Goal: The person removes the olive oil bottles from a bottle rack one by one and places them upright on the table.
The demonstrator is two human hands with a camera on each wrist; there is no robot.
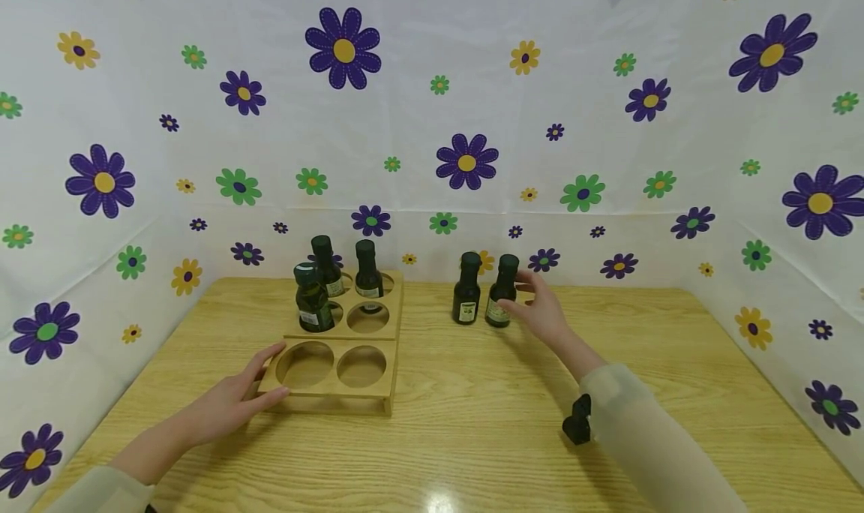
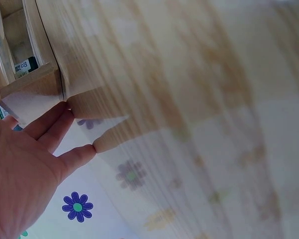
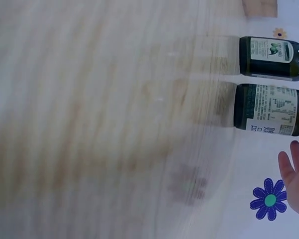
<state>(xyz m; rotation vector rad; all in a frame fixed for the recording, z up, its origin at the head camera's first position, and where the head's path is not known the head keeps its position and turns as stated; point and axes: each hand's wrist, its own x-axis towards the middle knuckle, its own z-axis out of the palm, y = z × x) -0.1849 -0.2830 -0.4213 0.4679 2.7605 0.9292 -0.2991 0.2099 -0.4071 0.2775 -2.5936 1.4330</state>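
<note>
Sleeves of pale cream fabric (image 1: 661, 438) reach in from the near edge, a small black device (image 1: 577, 421) at the right wrist. The left hand (image 1: 229, 400), fingers relaxed and apart, rests at the near left corner of a stepped, light-wood rack with round holes (image 1: 344, 334). The rack's long axis runs away from the person, lower step nearest. Farther off, to the right, the right hand (image 1: 540, 314) is spread around a dark glass bottle with a black cap and cream label (image 1: 500, 291); finger and thumb stand apart, and whether they touch it cannot be told. That bottle stands upright on the table, cap up, long axis vertical. Just left, a matching dark bottle (image 1: 466, 292) stands the same way. Three more dark capped bottles (image 1: 313, 299) stand cap-up in the rack's higher part. The tabletop (image 1: 472, 423) is yellowish grained wood with a soft sheen. Behind and at both sides hangs white cloth printed with purple, green and yellow flowers (image 1: 405, 108).
</note>
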